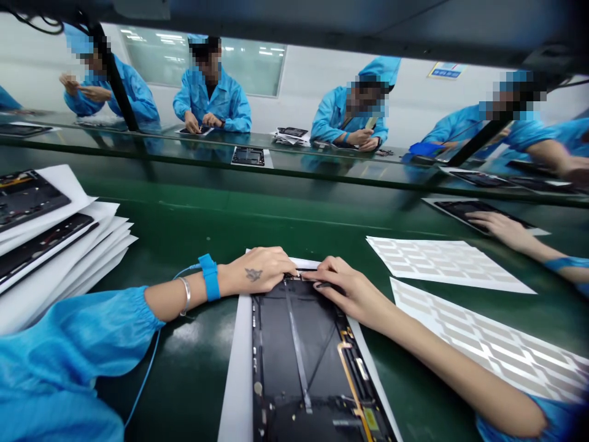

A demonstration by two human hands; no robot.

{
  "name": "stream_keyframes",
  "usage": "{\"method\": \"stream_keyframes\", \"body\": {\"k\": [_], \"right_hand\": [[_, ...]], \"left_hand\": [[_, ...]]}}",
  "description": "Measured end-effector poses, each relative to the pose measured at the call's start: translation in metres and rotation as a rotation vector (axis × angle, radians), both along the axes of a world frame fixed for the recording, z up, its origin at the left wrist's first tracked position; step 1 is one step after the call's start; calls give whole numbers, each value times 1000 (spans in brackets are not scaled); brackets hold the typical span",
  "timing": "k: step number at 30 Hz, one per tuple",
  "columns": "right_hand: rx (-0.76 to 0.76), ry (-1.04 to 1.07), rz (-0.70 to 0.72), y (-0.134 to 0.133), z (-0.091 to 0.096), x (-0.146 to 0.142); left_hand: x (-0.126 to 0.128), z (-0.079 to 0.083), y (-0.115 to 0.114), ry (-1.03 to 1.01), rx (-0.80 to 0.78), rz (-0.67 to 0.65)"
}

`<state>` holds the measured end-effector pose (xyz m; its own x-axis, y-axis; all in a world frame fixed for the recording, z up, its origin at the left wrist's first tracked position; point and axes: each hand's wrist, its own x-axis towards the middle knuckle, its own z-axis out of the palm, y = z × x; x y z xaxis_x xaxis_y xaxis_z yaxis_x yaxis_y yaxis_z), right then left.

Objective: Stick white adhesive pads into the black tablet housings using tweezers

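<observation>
head view: tablet point(304, 356) lies open on paper point(234, 368), mid desk point(197, 227).
grip: left hand point(255, 270) released, pressing its top edge; right hand point(343, 288) pinching there, hold unclear.
risk: hard push may skid it on the paper.

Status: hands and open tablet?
Left hand, right hand: fingertips down on top edge of black open tablet chassis, on white paper sheet. Nothing blocking; white sticker sheets apart, right.
</observation>
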<state>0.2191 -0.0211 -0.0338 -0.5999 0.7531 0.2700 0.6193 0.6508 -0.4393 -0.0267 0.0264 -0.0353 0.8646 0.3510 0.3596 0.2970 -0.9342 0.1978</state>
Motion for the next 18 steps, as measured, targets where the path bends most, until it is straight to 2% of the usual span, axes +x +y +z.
{"method": "stream_keyframes", "body": {"k": [4,8,13,18], "right_hand": [[-6,-21,-41,3,6,12],[83,-82,-101,3,7,21],[151,-27,-78,-1,1,12],[121,-45,-42,-2,-5,2]], "left_hand": [[0,-1,0,-6,-23,13],[0,-1,0,-6,-27,26],[0,0,-1,2,-34,33],[-1,-2,1,23,-25,32]]}}
